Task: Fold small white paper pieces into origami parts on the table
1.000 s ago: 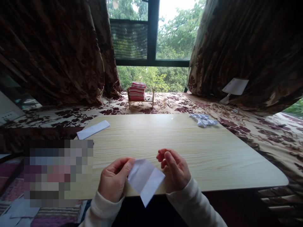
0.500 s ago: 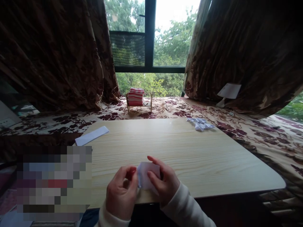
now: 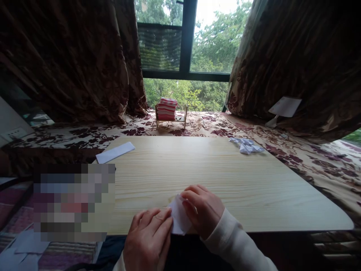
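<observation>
A small folded white paper (image 3: 179,216) lies at the front edge of the wooden table (image 3: 214,169), between my two hands. My left hand (image 3: 150,235) rests on its left side, palm down, fingers together and pressing the paper's edge. My right hand (image 3: 203,210) grips the paper's upper right side with curled fingers, the thumb partly hidden under them. Further back on the right lies a group of folded white paper pieces (image 3: 247,146). A flat folded white strip (image 3: 115,152) lies at the table's back left corner.
Behind the table, a small wooden rack (image 3: 185,119) holds stacked red-and-white cloths (image 3: 167,109) on the patterned sill cover. A white lamp (image 3: 285,107) stands at the back right. A pixelated area covers the left front. Loose white sheets (image 3: 31,242) lie at the lower left.
The paper has come down onto the table edge and shows a more pointed shape. My left hand has turned from a raised pinch to palm down. The whole view has shifted slightly.
</observation>
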Action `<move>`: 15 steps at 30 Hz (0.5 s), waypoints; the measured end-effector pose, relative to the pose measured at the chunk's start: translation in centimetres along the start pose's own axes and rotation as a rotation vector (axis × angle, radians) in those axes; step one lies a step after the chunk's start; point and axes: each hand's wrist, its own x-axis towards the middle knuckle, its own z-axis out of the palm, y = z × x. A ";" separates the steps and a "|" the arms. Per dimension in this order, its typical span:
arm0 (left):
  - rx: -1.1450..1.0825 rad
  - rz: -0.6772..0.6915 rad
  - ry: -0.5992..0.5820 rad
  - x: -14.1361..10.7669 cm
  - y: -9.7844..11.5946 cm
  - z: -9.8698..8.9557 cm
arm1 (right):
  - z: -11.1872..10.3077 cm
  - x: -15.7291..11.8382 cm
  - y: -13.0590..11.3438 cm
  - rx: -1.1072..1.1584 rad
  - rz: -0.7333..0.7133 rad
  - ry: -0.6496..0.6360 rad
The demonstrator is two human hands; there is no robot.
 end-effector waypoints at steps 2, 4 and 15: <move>-0.012 -0.015 -0.003 -0.2 0.0 0.2 | 0.1 0.2 -0.3 -0.022 0.041 -0.021; -0.010 -0.034 -0.022 -0.3 0.0 0.5 | 0.2 0.4 -0.3 -0.043 0.101 -0.050; -0.034 -0.042 -0.027 -0.5 -0.4 1.1 | 0.5 -0.7 -0.6 -0.095 -0.228 0.212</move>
